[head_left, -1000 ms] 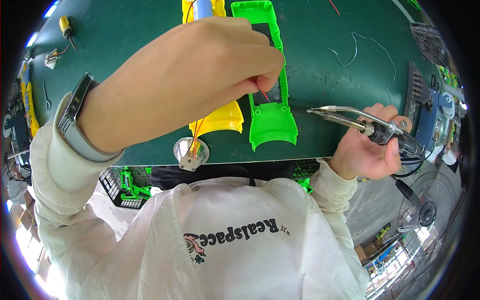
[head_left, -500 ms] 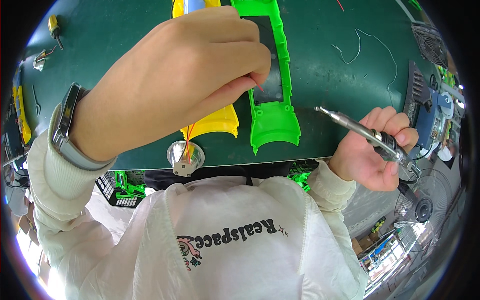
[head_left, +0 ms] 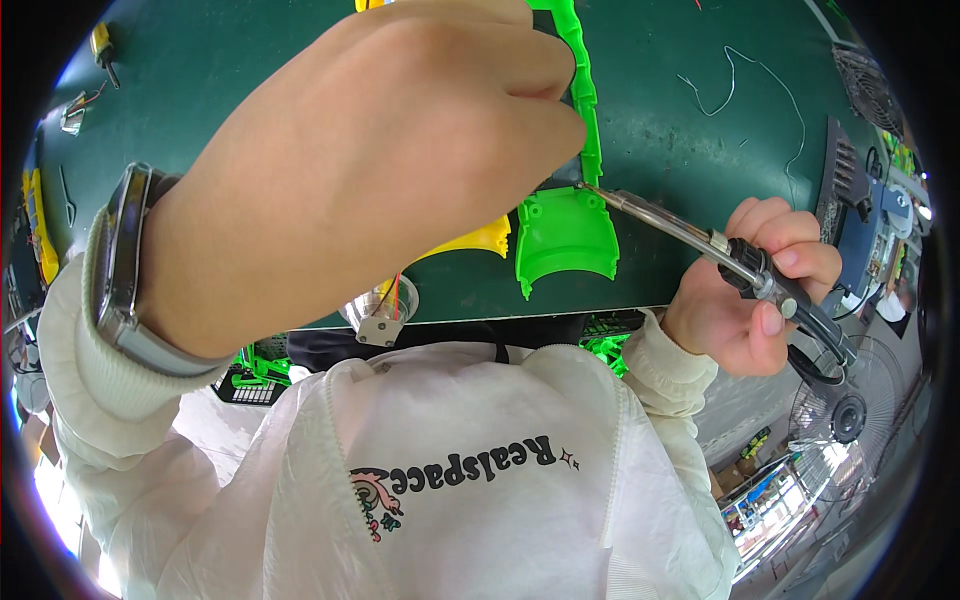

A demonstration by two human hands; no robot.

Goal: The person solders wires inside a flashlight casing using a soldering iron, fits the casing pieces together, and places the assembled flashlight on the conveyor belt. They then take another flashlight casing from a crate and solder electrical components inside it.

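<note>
Over the green plastic shell (head_left: 568, 240), my left hand (head_left: 420, 150) is closed, its back toward me. A moment ago a red wire end showed in its pinch; the fingertips are hidden now. My right hand (head_left: 715, 315) grips a soldering iron (head_left: 665, 222) by its dark rear part. The iron's tip reaches the inner edge of the green shell, beside my left hand; exact contact is unclear. A yellow shell (head_left: 485, 238) shows partly from under my left hand. Below it sits a shiny round reflector cup (head_left: 405, 300) with a metal block (head_left: 380, 331) and red wires.
A yellow-handled screwdriver (head_left: 102, 45) and a small silver cup (head_left: 73, 116) lie at the far left of the green table. Thin wire (head_left: 795, 100) curls at right, near a blue device (head_left: 872, 235). Below the table edge are green parts (head_left: 262, 368); a fan (head_left: 850, 415) stands right.
The soldering iron has moved left and up to the green shell's inner edge. My left hand has shifted right and turned, so the red wire end no longer shows.
</note>
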